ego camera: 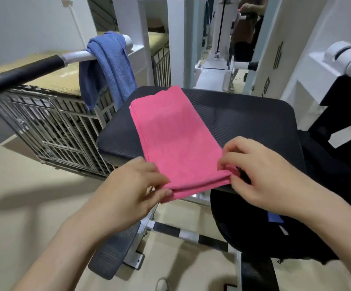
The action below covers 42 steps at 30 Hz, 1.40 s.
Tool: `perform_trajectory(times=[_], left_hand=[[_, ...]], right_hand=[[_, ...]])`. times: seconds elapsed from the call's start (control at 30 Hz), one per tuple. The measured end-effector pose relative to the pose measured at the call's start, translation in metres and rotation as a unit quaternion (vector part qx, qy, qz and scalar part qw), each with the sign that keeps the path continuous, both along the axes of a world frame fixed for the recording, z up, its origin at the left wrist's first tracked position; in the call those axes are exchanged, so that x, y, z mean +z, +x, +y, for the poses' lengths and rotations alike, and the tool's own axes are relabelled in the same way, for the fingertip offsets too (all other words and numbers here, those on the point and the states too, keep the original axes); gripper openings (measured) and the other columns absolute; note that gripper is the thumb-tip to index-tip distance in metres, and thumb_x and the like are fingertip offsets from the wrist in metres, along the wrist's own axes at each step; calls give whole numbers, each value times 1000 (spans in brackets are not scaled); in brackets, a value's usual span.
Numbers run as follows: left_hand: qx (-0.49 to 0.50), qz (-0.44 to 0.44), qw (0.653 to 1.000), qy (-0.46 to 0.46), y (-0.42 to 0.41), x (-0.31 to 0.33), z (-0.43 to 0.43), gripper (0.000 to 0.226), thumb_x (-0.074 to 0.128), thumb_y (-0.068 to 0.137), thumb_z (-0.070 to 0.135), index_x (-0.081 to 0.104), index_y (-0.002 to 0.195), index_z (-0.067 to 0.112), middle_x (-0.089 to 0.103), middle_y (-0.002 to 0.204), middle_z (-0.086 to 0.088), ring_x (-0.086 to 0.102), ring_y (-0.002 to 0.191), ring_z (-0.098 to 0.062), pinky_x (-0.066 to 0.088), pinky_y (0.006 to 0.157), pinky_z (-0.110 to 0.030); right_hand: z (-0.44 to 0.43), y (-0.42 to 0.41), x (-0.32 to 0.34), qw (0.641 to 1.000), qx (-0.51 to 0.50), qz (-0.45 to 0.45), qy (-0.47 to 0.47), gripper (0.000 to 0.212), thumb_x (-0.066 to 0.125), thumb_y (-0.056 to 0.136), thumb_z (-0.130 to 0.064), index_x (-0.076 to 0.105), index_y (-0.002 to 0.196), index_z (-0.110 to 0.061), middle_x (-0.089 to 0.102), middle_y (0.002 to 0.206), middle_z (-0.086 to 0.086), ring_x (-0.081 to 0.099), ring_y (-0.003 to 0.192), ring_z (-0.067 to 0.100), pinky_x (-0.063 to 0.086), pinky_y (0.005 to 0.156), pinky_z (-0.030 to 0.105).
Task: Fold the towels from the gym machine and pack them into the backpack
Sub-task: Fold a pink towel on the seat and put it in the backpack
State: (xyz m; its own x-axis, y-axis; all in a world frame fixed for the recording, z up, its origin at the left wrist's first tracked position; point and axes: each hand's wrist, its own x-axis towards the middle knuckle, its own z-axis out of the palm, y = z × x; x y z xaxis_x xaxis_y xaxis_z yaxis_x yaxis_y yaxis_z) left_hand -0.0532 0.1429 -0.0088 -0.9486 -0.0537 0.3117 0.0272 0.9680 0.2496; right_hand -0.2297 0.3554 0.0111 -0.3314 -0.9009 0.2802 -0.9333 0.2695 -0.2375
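Observation:
A pink towel point(170, 135), folded into a long strip, lies on the black padded seat point(243, 122) of the gym machine. My left hand point(128, 185) pinches its near left corner at the seat's front edge. My right hand point(260, 171) pinches the near right corner. A blue towel point(109, 68) hangs unfolded over the machine's white and black handle bar point(44, 64) at the upper left. A black backpack point(296, 217) stands on the floor at the right, beside the seat, with something blue showing in its opening.
A metal wire cage point(54, 122) topped with cardboard stands to the left of the seat. White machine frame posts point(174, 38) rise behind it. A black footrest point(115, 250) and a striped bar point(191, 234) lie low under the seat.

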Motion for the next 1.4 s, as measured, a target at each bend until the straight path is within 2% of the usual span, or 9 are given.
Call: perform_trajectory(times=[0.17, 0.33, 0.57, 0.8, 0.97, 1.07, 1.13, 1.23, 1.4], left_hand=[[17, 3, 987, -162, -14, -34, 40, 84, 69, 75, 55, 43, 139, 7, 48, 142, -11, 45, 131, -30, 35, 108, -46], [47, 116, 971, -204, -33, -65, 42, 46, 24, 99, 7, 48, 138, 4, 49, 143, -15, 47, 133, -29, 36, 108, -46], [108, 180, 956, -205, -47, -72, 52, 47, 58, 87, 13, 50, 132, 8, 57, 134, -14, 55, 123, -31, 42, 103, -48], [105, 134, 983, -70, -34, -35, 60, 45, 52, 64, 1, 63, 106, 10, 70, 102, -7, 67, 93, -27, 52, 76, -35], [119, 92, 976, 156, -19, 6, 37, 17, 47, 78, 23, 61, 88, 25, 57, 57, 8, 54, 58, -15, 41, 57, -31], [65, 61, 967, 239, -22, 22, 8, 15, 44, 79, 24, 58, 85, 24, 60, 65, 7, 54, 64, -11, 45, 61, -34], [29, 42, 957, 287, -25, 28, -12, 15, 43, 81, 23, 58, 85, 23, 58, 67, 11, 51, 64, -8, 41, 60, -31], [-6, 37, 903, 429, -29, 35, -32, 14, 48, 87, 22, 62, 84, 24, 55, 67, 13, 48, 63, -7, 37, 58, -27], [-34, -8, 797, 603, -38, 42, -59, 25, 67, 77, 44, 69, 95, 27, 65, 78, 3, 59, 66, -11, 45, 61, -27]], right_hand=[[-2, 9, -22, 971, 39, 214, 99, 81, 57, 78, -53, 34, 146, -16, 26, 158, 7, 29, 143, 25, 34, 108, 47], [-10, 0, -44, 966, 66, 249, 24, 52, 49, 98, -27, 38, 146, -9, 46, 148, 8, 46, 134, 24, 42, 100, 40], [-7, -3, -47, 933, 86, 324, -128, 29, 45, 100, -14, 68, 114, -5, 69, 118, 7, 66, 107, 24, 47, 81, 36], [-17, -10, 3, 993, 32, 111, 28, 55, 26, 94, -55, 67, 90, -17, 67, 92, -3, 62, 95, 20, 48, 79, 42], [-18, -8, 40, 973, 72, -204, 82, 67, 73, 59, -67, 58, 120, -41, 54, 131, -27, 44, 126, -9, 35, 108, 23], [-21, 3, 45, 963, 106, -174, 175, 94, 84, 58, -54, 34, 136, -54, 32, 142, -38, 25, 134, -17, 22, 109, 9], [-31, 6, 44, 981, 93, -141, 96, 69, 82, 71, -33, 51, 132, -41, 52, 133, -25, 45, 126, -7, 35, 106, 17], [-48, 2, 51, 956, 65, -279, -68, 27, 68, 86, -9, 71, 113, -14, 73, 109, -2, 66, 106, 15, 51, 96, 35], [-94, -12, 52, 908, -17, -389, -154, 25, 56, 92, -25, 70, 107, -11, 72, 107, 9, 67, 99, 18, 50, 93, 42]])
